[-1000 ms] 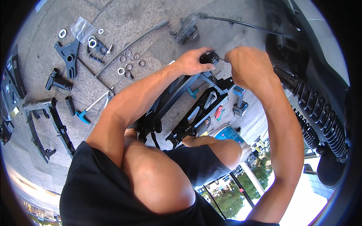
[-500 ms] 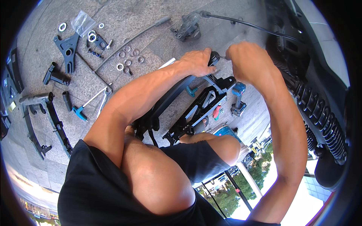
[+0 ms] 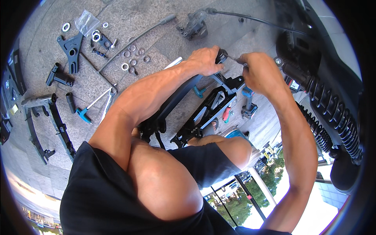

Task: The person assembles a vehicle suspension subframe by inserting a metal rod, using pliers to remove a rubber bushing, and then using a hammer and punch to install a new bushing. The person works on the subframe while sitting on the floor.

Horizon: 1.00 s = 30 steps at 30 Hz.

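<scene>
Between my knees stands a black two-armed metal frame [image 3: 178, 96], which looks like a swingarm. My left hand [image 3: 204, 61] is closed around the upper end of its nearer arm, beside a round black end piece [image 3: 221, 56]. From my right hand [image 3: 260, 72], closed in a fist, a thin metal shaft [image 3: 232, 58] reaches to that round end. The fingers hide its handle, so the kind of tool does not show. The frame's other arm [image 3: 207, 113] has open triangular cut-outs and lies to the right.
Several metal rings [image 3: 133, 62], a black bracket [image 3: 72, 53], a blue T-handle wrench [image 3: 83, 115] and a second black frame [image 3: 55, 117] lie left. A cordless drill [image 3: 249, 107] and red screwdriver [image 3: 226, 113] lie right. Ahead is a caliper-like part [image 3: 194, 27]; coil springs [image 3: 333, 102] stand far right.
My right hand has moved slightly down and back toward me, and the thin shaft now slants more. My left hand keeps its hold on the frame's end.
</scene>
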Available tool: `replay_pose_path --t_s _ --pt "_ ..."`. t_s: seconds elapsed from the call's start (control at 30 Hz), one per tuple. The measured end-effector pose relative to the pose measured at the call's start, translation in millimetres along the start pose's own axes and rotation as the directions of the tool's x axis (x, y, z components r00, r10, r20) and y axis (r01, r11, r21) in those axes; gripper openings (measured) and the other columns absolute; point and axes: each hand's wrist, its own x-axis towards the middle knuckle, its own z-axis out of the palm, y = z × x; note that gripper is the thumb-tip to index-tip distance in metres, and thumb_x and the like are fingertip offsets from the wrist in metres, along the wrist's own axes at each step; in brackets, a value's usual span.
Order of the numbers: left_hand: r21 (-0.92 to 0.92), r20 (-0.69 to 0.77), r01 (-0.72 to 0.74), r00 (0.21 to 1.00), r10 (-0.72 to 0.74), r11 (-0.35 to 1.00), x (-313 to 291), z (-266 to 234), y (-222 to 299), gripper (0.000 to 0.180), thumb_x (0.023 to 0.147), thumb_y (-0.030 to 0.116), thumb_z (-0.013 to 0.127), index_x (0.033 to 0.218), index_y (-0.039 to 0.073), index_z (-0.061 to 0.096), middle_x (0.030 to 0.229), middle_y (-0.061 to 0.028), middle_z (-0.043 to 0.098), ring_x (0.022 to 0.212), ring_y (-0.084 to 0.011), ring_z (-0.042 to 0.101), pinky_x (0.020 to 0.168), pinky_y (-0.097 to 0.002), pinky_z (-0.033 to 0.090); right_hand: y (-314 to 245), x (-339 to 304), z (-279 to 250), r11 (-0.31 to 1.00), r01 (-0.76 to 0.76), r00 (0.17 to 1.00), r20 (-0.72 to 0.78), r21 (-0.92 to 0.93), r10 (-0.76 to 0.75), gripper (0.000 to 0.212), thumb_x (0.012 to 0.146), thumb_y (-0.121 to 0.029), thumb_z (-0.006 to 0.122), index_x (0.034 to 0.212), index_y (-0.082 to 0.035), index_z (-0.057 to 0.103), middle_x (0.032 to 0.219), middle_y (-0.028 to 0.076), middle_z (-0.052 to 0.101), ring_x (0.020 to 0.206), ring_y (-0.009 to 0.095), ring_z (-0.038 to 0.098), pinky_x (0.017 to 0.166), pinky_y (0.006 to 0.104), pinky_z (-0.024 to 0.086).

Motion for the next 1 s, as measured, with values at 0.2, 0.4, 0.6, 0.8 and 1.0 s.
replay_pose_path --t_s 0.2,0.4,0.6,0.8,1.0 --pt "0.017 -0.059 -0.069 0.996 0.070 0.997 3.2 5.2 -6.3 0.057 0.081 0.036 0.069 0.121 0.000 0.050 0.104 -0.0239 0.066 0.099 -0.0405 0.062 0.086 -0.0454 0.048 -16.6 17.1 -12.8 0.975 0.060 0.998 0.033 -0.212 -0.054 0.022 0.071 -0.001 0.062 0.091 -0.002 0.070 0.086 0.022 0.066 0.086 0.038 0.065 0.078 0.0440 0.052" --pt "-0.005 -0.024 -0.050 0.998 0.050 0.999 2.5 1.7 -4.4 0.060 0.081 0.037 0.069 0.123 -0.001 0.049 0.103 -0.0257 0.065 0.099 -0.0421 0.062 0.088 -0.0462 0.048 -6.6 7.9 14.3 0.998 -0.007 1.000 0.024 -0.057 0.008 0.028 0.072 0.001 0.058 0.097 -0.002 0.069 0.088 0.022 0.065 0.085 0.041 0.063 0.079 0.0461 0.050" --pt "0.012 -0.048 -0.008 0.999 0.009 1.000 -2.3 1.5 -1.6 0.063 0.079 0.040 0.070 0.122 -0.001 0.051 0.106 -0.0253 0.064 0.101 -0.0401 0.062 0.088 -0.0447 0.048 5.1 -1.9 40.3 0.997 -0.059 0.985 -0.158 0.042 0.065 0.032 0.074 0.001 0.057 0.104 -0.001 0.067 0.089 0.023 0.063 0.080 0.042 0.062 0.076 0.0465 0.050" --pt "-0.021 -0.083 0.006 0.997 -0.008 1.000 -2.4 4.5 -1.2 0.070 0.078 0.039 0.071 0.131 0.000 0.046 0.111 -0.0242 0.064 0.106 -0.0384 0.061 0.092 -0.0427 0.048 13.2 -12.6 4.2 0.991 0.043 0.989 -0.133 -0.123 -0.060 0.025 0.073 0.000 0.058 0.094 -0.002 0.071 0.082 0.022 0.064 0.080 0.040 0.063 0.074 0.0464 0.051" --pt "-0.016 -0.054 -0.011 0.999 0.010 1.000 -3.9 1.5 -1.2 0.070 0.079 0.037 0.069 0.132 0.000 0.045 0.117 -0.0240 0.061 0.110 -0.0381 0.059 0.095 -0.0433 0.046 -5.9 2.7 -5.2 0.980 0.056 0.998 -0.003 -0.189 -0.057 0.026 0.071 0.002 0.057 0.091 -0.002 0.072 0.082 0.024 0.065 0.081 0.040 0.064 0.073 0.0458 0.052"
